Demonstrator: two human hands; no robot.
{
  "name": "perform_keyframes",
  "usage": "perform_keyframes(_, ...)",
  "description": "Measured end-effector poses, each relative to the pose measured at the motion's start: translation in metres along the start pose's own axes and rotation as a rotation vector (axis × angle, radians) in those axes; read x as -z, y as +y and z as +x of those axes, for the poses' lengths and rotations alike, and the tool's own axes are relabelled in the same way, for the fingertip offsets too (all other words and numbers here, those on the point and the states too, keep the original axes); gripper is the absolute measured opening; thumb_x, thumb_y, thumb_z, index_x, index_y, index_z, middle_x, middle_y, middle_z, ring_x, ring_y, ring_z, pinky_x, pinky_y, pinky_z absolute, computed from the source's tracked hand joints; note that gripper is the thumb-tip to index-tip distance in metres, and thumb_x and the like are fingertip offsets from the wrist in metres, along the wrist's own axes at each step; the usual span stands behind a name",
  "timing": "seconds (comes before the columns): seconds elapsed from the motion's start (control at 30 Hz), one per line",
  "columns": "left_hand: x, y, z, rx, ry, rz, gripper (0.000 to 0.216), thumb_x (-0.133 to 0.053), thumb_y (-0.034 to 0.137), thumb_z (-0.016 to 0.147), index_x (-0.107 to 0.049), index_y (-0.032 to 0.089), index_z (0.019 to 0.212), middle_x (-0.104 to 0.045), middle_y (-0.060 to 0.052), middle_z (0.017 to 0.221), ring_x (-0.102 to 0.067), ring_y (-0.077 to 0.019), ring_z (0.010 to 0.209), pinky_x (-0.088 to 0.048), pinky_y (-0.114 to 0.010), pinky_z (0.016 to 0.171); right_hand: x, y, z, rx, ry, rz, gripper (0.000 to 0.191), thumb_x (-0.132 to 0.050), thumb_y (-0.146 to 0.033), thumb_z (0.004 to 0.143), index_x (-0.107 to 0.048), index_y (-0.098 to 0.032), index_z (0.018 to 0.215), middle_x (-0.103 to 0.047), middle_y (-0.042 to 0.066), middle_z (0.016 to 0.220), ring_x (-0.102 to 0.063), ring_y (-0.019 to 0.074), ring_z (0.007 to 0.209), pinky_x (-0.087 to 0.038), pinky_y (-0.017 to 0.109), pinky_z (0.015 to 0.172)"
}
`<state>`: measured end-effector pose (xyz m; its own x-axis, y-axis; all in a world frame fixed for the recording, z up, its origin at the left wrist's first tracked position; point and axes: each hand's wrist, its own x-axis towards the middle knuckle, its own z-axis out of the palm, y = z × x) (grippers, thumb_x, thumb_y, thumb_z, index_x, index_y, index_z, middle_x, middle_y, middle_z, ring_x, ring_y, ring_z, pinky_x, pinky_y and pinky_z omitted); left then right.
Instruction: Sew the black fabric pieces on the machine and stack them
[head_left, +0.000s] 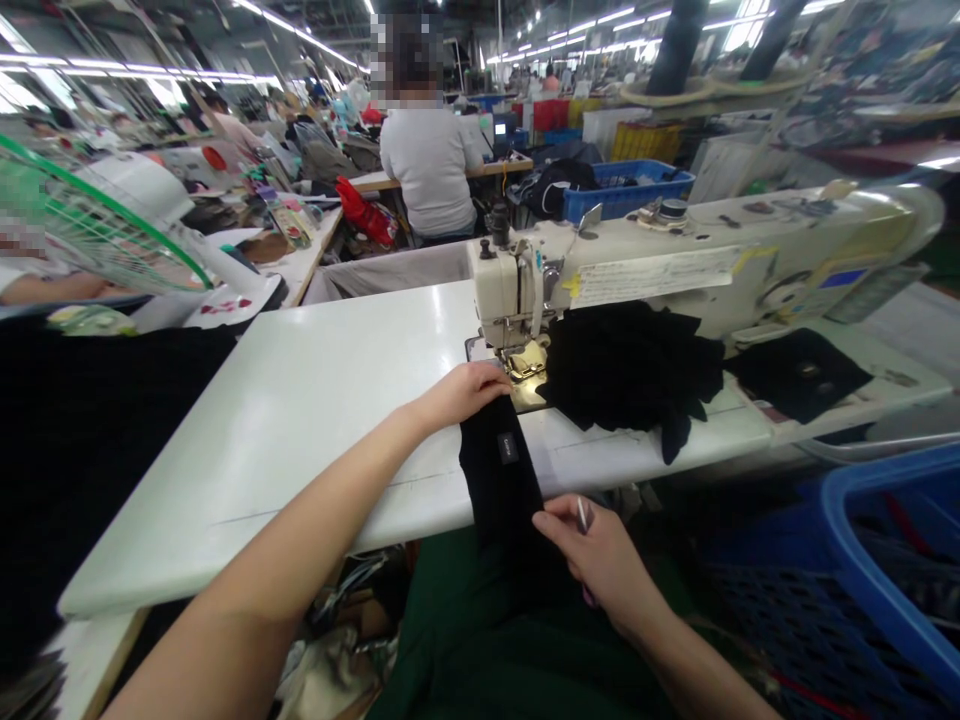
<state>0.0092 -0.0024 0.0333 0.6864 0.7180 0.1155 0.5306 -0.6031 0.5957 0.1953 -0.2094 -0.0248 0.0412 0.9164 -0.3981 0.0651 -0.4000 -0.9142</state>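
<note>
A narrow black fabric strip (501, 470) with a small label lies from the table edge toward the needle of a white sewing machine (525, 285). My left hand (469, 388) rests with curled fingers on the strip's far end, just in front of the presser foot. My right hand (596, 555) pinches the strip's near end at the table edge and also holds a small metal tool (582, 514) between its fingers. A heap of black fabric (630, 370) sits under the machine arm, right of the needle.
The white table (300, 420) stretches left. Dark cloth (82, 440) lies at far left by a green fan guard (90, 220). A blue plastic crate (885, 560) stands at lower right. A person in a grey shirt (429, 170) sits with their back to me.
</note>
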Motion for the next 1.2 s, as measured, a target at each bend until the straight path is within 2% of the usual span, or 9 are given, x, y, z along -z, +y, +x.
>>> perform_keyframes(0.27,0.020,-0.002,-0.002,0.239,-0.115,-0.335,0.025,-0.070,0.031,0.076,-0.077,0.021,0.097,-0.077,-0.001,0.091,-0.067,-0.0192,0.083,-0.049,-0.029,0.080,-0.001,0.001,0.000,0.045,0.122,-0.008,0.037,-0.072,-0.053,0.077,-0.076,-0.018,0.087,-0.049,-0.004,0.049,-0.036,0.0106,0.040,-0.026,0.024,0.036)
perform_keyframes(0.4,0.027,0.003,-0.003,0.389,-0.095,-0.271,0.018,-0.075,0.026,0.068,-0.077,0.019,0.084,-0.073,0.000,0.076,-0.064,-0.0192,0.074,-0.047,-0.029,0.073,0.001,-0.007,-0.003,0.129,0.149,-0.080,0.036,-0.068,-0.051,0.080,-0.077,-0.018,0.088,-0.062,0.001,0.062,-0.052,0.0156,0.056,-0.044,0.027,0.052)
perform_keyframes(0.5,0.025,0.017,-0.005,0.418,-0.039,-0.090,0.005,-0.068,0.021,0.074,-0.072,0.018,0.078,-0.068,-0.001,0.072,-0.062,-0.0196,0.072,-0.045,-0.030,0.070,0.002,-0.014,-0.004,0.200,0.179,-0.117,0.033,-0.067,-0.049,0.080,-0.077,-0.018,0.086,-0.068,0.004,0.073,-0.056,0.0177,0.064,-0.048,0.030,0.062)
perform_keyframes(0.63,0.013,0.045,-0.015,0.356,0.154,0.094,0.012,-0.052,0.016,0.087,-0.063,0.019,0.090,-0.066,-0.004,0.082,-0.061,-0.0215,0.078,-0.046,-0.033,0.074,0.001,-0.020,-0.005,0.239,0.202,-0.112,0.031,-0.068,-0.048,0.079,-0.076,-0.018,0.083,-0.068,0.005,0.075,-0.056,0.0179,0.066,-0.049,0.031,0.065)
perform_keyframes(0.73,0.009,0.051,-0.022,0.181,0.305,0.148,0.020,-0.043,0.021,0.095,-0.062,0.020,0.102,-0.067,-0.008,0.100,-0.062,-0.0235,0.094,-0.048,-0.036,0.083,-0.003,-0.017,-0.005,0.130,0.145,-0.012,0.035,-0.071,-0.051,0.077,-0.074,-0.018,0.086,-0.056,-0.001,0.059,-0.047,0.0138,0.051,-0.042,0.027,0.049)
perform_keyframes(0.8,0.010,0.040,-0.022,0.035,0.263,0.085,0.022,-0.046,0.026,0.096,-0.065,0.020,0.103,-0.068,-0.008,0.106,-0.062,-0.0229,0.101,-0.048,-0.036,0.091,-0.005,-0.012,-0.006,0.029,0.078,0.094,0.040,-0.071,-0.055,0.077,-0.071,-0.017,0.090,-0.046,-0.006,0.052,-0.035,0.0093,0.041,-0.030,0.023,0.038)
perform_keyframes(0.87,0.012,0.021,-0.016,-0.007,0.162,-0.068,0.020,-0.054,0.029,0.092,-0.070,0.021,0.099,-0.072,-0.006,0.104,-0.065,-0.0216,0.100,-0.049,-0.034,0.094,-0.008,-0.007,-0.005,-0.005,0.061,0.172,0.042,-0.071,-0.055,0.077,-0.068,-0.017,0.094,-0.048,-0.007,0.055,-0.030,0.0067,0.038,-0.023,0.021,0.035)
perform_keyframes(1.0,0.006,-0.011,0.002,0.082,0.083,-0.211,0.016,-0.062,0.026,0.085,-0.075,0.020,0.091,-0.076,-0.005,0.095,-0.069,-0.0202,0.091,-0.052,-0.032,0.090,-0.013,-0.008,-0.001,0.190,0.195,0.072,0.038,-0.071,-0.048,0.078,-0.066,-0.018,0.101,-0.066,0.003,0.079,-0.051,0.0124,0.053,-0.041,0.024,0.046)
perform_keyframes(1.2,-0.012,-0.014,0.005,0.001,0.203,0.091,0.010,-0.065,0.018,0.086,-0.072,0.017,0.093,-0.069,-0.010,0.099,-0.063,-0.0235,0.097,-0.049,-0.039,0.092,-0.011,-0.011,0.003,0.462,0.214,-0.250,0.021,-0.062,-0.037,0.089,-0.074,-0.020,0.091,-0.061,0.001,0.069,-0.054,0.0154,0.058,-0.050,0.028,0.060)
